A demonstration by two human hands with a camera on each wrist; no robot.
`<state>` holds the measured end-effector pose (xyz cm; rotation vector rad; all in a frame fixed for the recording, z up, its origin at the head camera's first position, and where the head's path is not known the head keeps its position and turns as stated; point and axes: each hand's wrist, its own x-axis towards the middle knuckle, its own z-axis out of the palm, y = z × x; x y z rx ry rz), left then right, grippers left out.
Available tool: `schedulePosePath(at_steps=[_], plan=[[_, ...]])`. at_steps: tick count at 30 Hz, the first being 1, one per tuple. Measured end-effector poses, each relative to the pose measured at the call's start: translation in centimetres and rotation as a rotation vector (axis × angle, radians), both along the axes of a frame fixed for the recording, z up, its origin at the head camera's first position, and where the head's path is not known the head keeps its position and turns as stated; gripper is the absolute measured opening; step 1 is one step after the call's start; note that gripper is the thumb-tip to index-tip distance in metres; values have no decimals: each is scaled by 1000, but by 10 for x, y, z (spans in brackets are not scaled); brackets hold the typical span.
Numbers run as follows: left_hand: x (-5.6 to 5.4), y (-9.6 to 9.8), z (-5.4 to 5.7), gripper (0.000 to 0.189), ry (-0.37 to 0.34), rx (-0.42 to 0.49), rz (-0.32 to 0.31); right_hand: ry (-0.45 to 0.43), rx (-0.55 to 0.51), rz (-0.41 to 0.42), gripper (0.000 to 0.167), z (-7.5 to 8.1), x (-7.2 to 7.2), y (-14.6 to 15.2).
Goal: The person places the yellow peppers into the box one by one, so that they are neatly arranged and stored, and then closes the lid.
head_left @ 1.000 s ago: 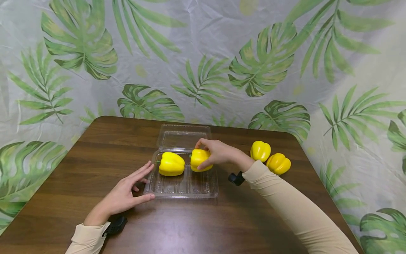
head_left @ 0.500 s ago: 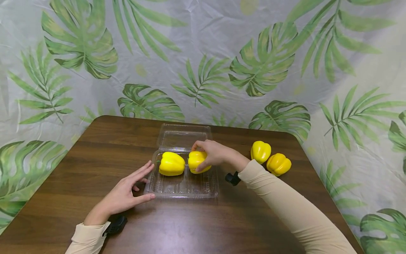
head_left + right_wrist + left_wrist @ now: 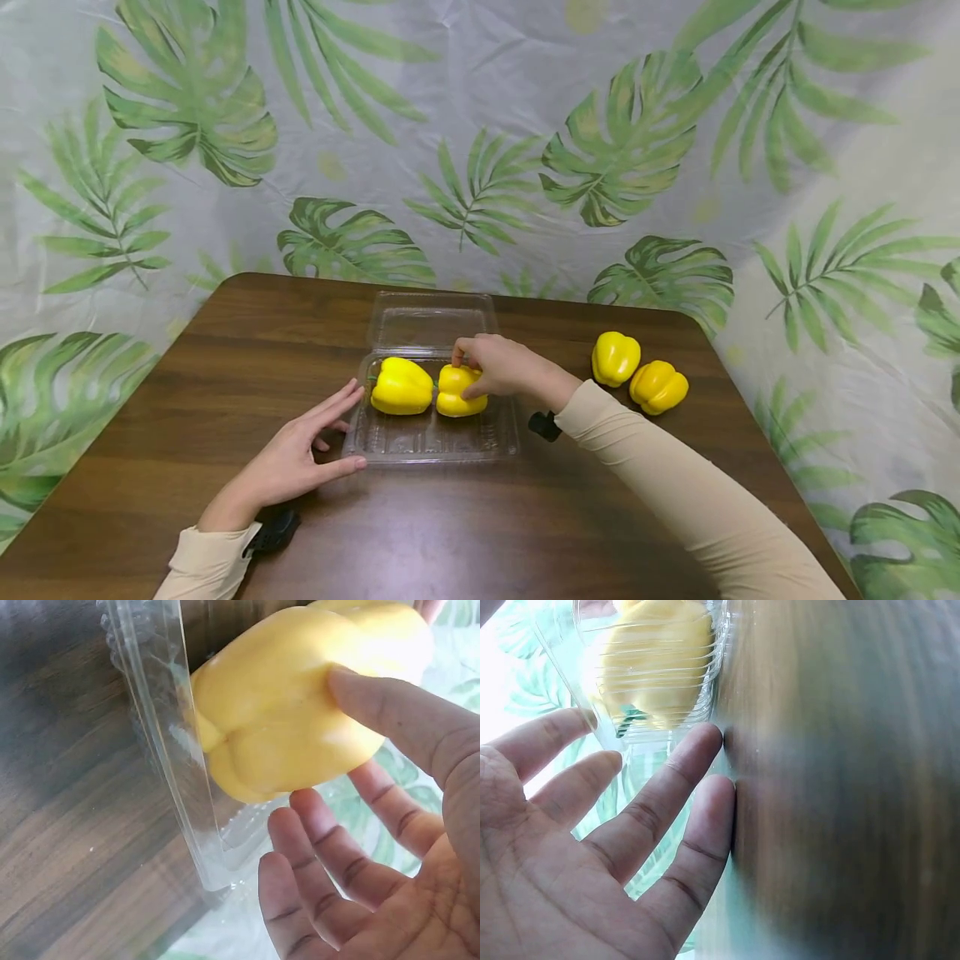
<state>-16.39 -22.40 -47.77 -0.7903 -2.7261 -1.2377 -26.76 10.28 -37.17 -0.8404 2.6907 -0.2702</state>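
A clear plastic clamshell container [image 3: 472, 446] lies on the table with its lid [image 3: 432, 321] folded back. Inside, one yellow bell pepper [image 3: 401, 386] occupies the back left. Beside it, a second yellow bell pepper [image 3: 459, 398] is held by my right hand [image 3: 498, 367] between thumb and fingers. In the right wrist view, the thumb presses that bell pepper [image 3: 292, 712] and the other fingers spread along its far side. My left hand [image 3: 300, 450] rests at the container's left side, its fingers extended. The left wrist view shows those fingers [image 3: 697, 750] by the clear wall.
Two more yellow bell peppers, one behind [image 3: 616, 359] and one nearer [image 3: 658, 387], sit at the right of the brown wooden table [image 3: 450, 533]. A leaf-patterned curtain [image 3: 480, 150] hangs behind the table.
My right hand has moved slightly left and lowered the held bell pepper beside the first one. The container and first pepper have shifted slightly. My left hand has stayed put.
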Motion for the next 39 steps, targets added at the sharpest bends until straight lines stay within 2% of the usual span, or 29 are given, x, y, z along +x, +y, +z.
schedulePosePath(at_steps=[13,16,27,39], plan=[[0,0,2,89,4,10,-13,-96,-57,-51,41,0,7,-2],[0,0,2,90,1,11,-12,-71,-35,-45,43,-2,8,-3],[-1,0,1,89,5,7,-11,104,37,-43,48,-9,10,-4],[-1,1,0,89,16,11,-9,118,39,-44,56,-10,10,-2]])
